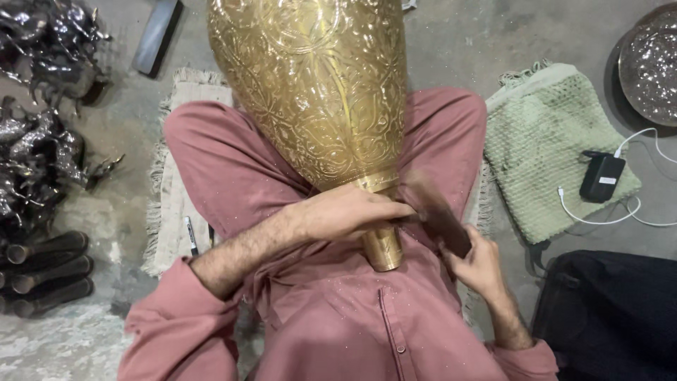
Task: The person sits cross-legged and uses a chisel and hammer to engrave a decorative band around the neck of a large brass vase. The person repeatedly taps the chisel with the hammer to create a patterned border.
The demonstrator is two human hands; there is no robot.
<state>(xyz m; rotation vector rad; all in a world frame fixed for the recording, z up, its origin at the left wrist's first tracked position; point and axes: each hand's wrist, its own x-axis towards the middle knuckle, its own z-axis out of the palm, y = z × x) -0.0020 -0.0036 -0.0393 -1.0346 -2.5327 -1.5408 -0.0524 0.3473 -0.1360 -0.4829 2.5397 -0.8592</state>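
Seated cross-legged on the floor (451, 42), with a large engraved brass vase (314, 92) laid across the lap, wide body pointing away and narrow neck toward the chest, presumably so the neck sits within easy reach. Left hand (349, 210) curled around the neck just below the body, clamping it against the legs, seemingly to stop any rolling. Right hand (476, 264) closed on a dark, motion-blurred tool (437, 212) set against the neck beside the left fingers; kind of tool unclear. Fine glittering dust on the pink clothing. Green towel (543, 148) beside the right knee carrying a black charger (601, 176) with white cable; dark metal figurines (35, 148) heaped at the far left.
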